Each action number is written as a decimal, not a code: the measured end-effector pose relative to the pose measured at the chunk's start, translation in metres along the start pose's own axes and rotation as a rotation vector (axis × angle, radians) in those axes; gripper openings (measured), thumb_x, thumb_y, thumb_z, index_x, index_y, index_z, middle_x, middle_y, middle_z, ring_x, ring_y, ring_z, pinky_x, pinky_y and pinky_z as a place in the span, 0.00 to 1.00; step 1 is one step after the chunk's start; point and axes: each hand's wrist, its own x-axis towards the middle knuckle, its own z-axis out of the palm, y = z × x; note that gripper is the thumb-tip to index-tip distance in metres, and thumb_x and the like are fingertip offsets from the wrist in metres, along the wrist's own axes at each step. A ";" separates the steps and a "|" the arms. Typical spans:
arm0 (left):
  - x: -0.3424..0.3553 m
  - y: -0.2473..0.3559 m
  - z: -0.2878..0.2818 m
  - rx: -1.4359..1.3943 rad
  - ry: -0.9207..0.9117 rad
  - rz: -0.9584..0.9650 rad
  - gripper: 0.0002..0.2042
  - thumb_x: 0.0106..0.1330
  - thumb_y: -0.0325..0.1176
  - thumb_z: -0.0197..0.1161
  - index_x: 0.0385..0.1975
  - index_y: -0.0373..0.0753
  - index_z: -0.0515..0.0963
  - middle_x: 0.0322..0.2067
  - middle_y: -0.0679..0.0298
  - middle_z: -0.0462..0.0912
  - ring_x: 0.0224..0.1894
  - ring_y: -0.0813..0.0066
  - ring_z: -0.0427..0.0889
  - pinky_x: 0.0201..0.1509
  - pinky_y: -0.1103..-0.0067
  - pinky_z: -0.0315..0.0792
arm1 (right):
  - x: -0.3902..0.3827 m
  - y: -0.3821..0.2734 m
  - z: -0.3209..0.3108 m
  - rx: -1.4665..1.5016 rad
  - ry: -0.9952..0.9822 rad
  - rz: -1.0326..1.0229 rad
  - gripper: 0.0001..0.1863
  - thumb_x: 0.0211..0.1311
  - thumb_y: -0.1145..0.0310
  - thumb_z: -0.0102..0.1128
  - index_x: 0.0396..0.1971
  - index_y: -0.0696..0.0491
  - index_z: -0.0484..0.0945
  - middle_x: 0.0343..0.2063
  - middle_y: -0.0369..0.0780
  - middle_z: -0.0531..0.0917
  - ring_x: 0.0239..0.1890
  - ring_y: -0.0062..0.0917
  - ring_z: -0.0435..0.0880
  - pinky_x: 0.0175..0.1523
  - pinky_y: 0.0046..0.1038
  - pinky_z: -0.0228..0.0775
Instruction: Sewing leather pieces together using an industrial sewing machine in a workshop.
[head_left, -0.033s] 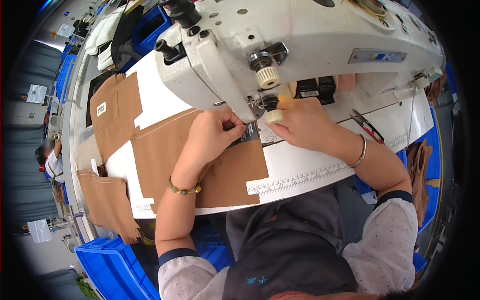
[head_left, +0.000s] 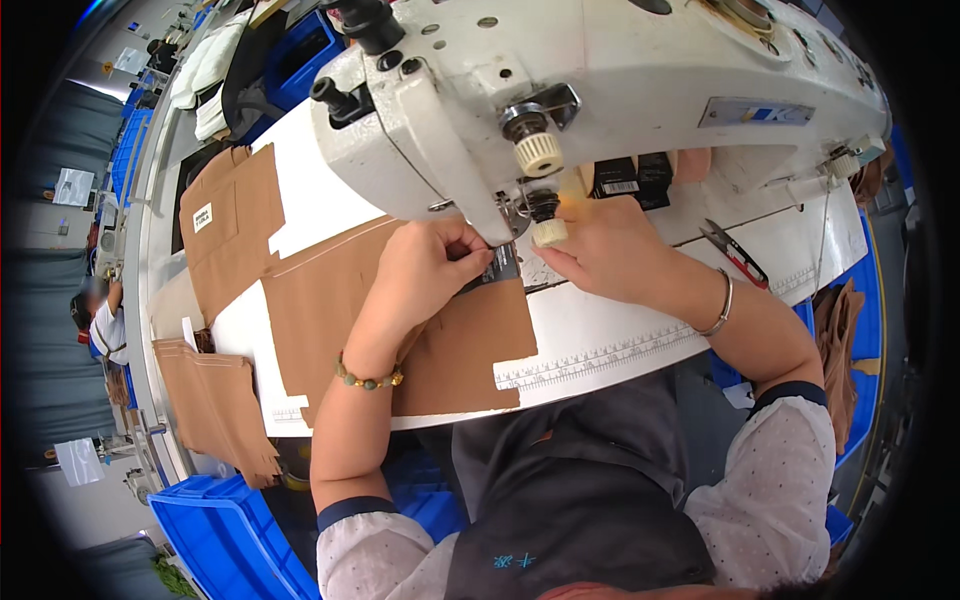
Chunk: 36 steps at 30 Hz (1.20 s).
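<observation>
A white sewing machine [head_left: 440, 140] stands over the worktable, its needle area partly hidden by its head and my fingers. My left hand [head_left: 425, 268] is closed beside the needle area, thumb pressed toward the curled fingers, above a brown fabric panel [head_left: 460, 345]. Whatever those fingertips pinch is too small to tell. Under them, a dark shiny piece [head_left: 505, 262] shows on the panel. My right hand [head_left: 615, 250] is closed on the other side of the needle area, by a cream tension knob [head_left: 549, 233]. Its fingertips are partly hidden, and any thing in them cannot be made out.
Red-handled thread snips [head_left: 738, 258] lie right of my right hand. Dark boxes [head_left: 630, 182] sit under the machine arm. More brown fabric pieces [head_left: 235, 205] lie at left. A ruler strip [head_left: 600, 358] runs along the front edge. A blue bin [head_left: 225, 530] stands lower left. Another person [head_left: 108, 325] is far left.
</observation>
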 end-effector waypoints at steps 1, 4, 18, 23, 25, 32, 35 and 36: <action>0.001 -0.001 0.000 -0.002 -0.001 -0.001 0.07 0.59 0.33 0.71 0.28 0.36 0.86 0.20 0.61 0.85 0.22 0.73 0.82 0.30 0.76 0.73 | 0.000 -0.002 0.000 -0.068 -0.018 -0.030 0.08 0.57 0.65 0.65 0.23 0.52 0.80 0.28 0.35 0.82 0.26 0.33 0.85 0.29 0.33 0.77; 0.001 -0.007 0.001 -0.005 -0.001 0.007 0.07 0.59 0.33 0.72 0.28 0.36 0.86 0.20 0.61 0.84 0.22 0.73 0.82 0.30 0.76 0.74 | -0.001 -0.004 0.006 -0.128 -0.080 -0.073 0.06 0.58 0.64 0.65 0.29 0.50 0.82 0.31 0.34 0.84 0.25 0.31 0.85 0.29 0.32 0.77; 0.003 -0.008 -0.003 0.010 -0.041 0.031 0.07 0.61 0.33 0.71 0.32 0.36 0.88 0.23 0.58 0.87 0.25 0.71 0.85 0.33 0.76 0.76 | -0.003 -0.002 0.009 -0.211 -0.181 -0.097 0.08 0.58 0.66 0.65 0.37 0.48 0.82 0.38 0.30 0.86 0.28 0.27 0.86 0.27 0.31 0.76; 0.003 -0.007 -0.004 0.010 -0.050 0.012 0.07 0.60 0.34 0.71 0.32 0.37 0.88 0.23 0.58 0.87 0.25 0.70 0.85 0.33 0.76 0.76 | -0.001 -0.007 0.011 -0.116 -0.053 -0.161 0.05 0.52 0.67 0.66 0.28 0.50 0.83 0.27 0.33 0.81 0.27 0.25 0.85 0.28 0.27 0.77; 0.003 -0.004 -0.004 0.036 -0.053 0.009 0.08 0.60 0.34 0.71 0.31 0.37 0.88 0.23 0.58 0.87 0.25 0.70 0.85 0.33 0.76 0.76 | -0.003 -0.009 0.015 -0.068 -0.014 -0.211 0.05 0.52 0.68 0.65 0.29 0.51 0.82 0.28 0.33 0.81 0.29 0.24 0.85 0.29 0.27 0.77; -0.010 0.009 -0.011 0.196 0.052 0.051 0.14 0.53 0.41 0.78 0.32 0.37 0.87 0.27 0.56 0.86 0.30 0.62 0.86 0.37 0.71 0.78 | -0.006 -0.015 0.025 0.001 0.034 -0.262 0.03 0.51 0.73 0.61 0.27 0.54 0.80 0.30 0.35 0.77 0.30 0.24 0.82 0.30 0.28 0.76; -0.034 0.006 -0.025 0.521 0.245 0.165 0.21 0.46 0.46 0.81 0.33 0.38 0.84 0.29 0.55 0.85 0.34 0.58 0.85 0.39 0.68 0.78 | -0.006 -0.015 0.020 0.020 0.054 -0.284 0.03 0.50 0.73 0.61 0.25 0.55 0.78 0.29 0.36 0.76 0.30 0.25 0.81 0.30 0.29 0.76; -0.042 0.001 -0.032 0.713 0.347 0.232 0.25 0.43 0.49 0.83 0.33 0.38 0.83 0.30 0.55 0.84 0.35 0.56 0.85 0.40 0.67 0.78 | -0.008 -0.015 0.022 0.017 0.059 -0.277 0.03 0.50 0.73 0.61 0.25 0.55 0.78 0.29 0.36 0.76 0.30 0.25 0.81 0.30 0.29 0.76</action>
